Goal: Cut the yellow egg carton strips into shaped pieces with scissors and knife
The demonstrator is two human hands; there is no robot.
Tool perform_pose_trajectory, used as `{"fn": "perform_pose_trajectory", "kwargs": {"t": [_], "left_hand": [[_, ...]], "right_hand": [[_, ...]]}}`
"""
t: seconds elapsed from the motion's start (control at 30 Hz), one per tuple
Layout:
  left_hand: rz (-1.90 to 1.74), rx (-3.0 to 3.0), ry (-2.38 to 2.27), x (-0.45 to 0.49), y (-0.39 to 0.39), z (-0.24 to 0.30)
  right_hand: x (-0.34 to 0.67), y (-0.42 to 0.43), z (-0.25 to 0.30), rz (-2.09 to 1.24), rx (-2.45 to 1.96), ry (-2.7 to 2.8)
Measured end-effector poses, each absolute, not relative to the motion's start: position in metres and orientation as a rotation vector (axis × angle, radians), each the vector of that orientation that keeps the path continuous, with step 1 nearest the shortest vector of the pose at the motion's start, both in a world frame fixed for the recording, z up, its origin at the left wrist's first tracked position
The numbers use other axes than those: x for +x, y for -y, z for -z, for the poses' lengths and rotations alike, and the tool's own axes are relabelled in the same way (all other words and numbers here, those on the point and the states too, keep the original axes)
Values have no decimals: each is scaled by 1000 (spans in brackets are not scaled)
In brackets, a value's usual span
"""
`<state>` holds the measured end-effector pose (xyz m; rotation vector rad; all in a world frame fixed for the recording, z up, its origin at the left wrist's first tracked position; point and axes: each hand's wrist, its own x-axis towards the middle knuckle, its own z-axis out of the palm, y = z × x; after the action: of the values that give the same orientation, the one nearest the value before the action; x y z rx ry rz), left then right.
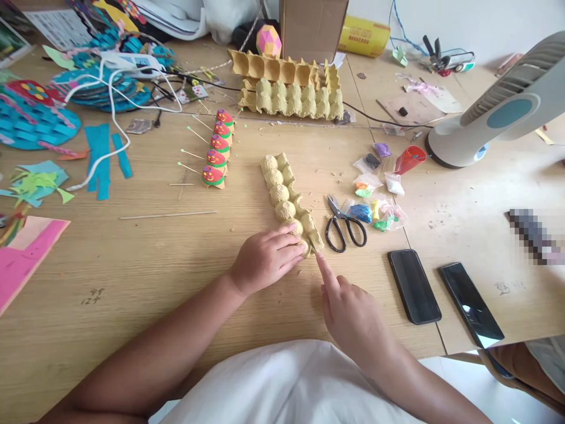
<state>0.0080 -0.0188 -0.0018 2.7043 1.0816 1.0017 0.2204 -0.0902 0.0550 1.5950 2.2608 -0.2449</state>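
A cut strip of yellow egg carton (285, 191) lies on the wooden table (154, 265), running from the middle toward me. My left hand (267, 259) rests on its near end, fingers together and laid flat over the last cup. My right hand (351, 315) points its index finger at the strip's near corner, the other fingers curled in; it holds nothing. Black-handled scissors (344, 224) lie just right of the strip.
A painted egg-carton caterpillar (217, 150) with green-tipped pins sits left of the strip. Whole egg trays (291, 88) stand behind, clay bags (375, 212) and a red cup (409, 159) to the right. Two phones (414, 287) lie near the table's front edge, below a fan (507, 106).
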Motion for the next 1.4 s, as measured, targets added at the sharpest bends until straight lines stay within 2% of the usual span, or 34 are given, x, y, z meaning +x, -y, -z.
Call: {"fn": "perform_pose_trajectory", "kwargs": {"t": [1.4], "left_hand": [[-997,2677,-1152,14,21,-1]], "right_hand": [[229,91,-59,318,1549,-2228]]}}
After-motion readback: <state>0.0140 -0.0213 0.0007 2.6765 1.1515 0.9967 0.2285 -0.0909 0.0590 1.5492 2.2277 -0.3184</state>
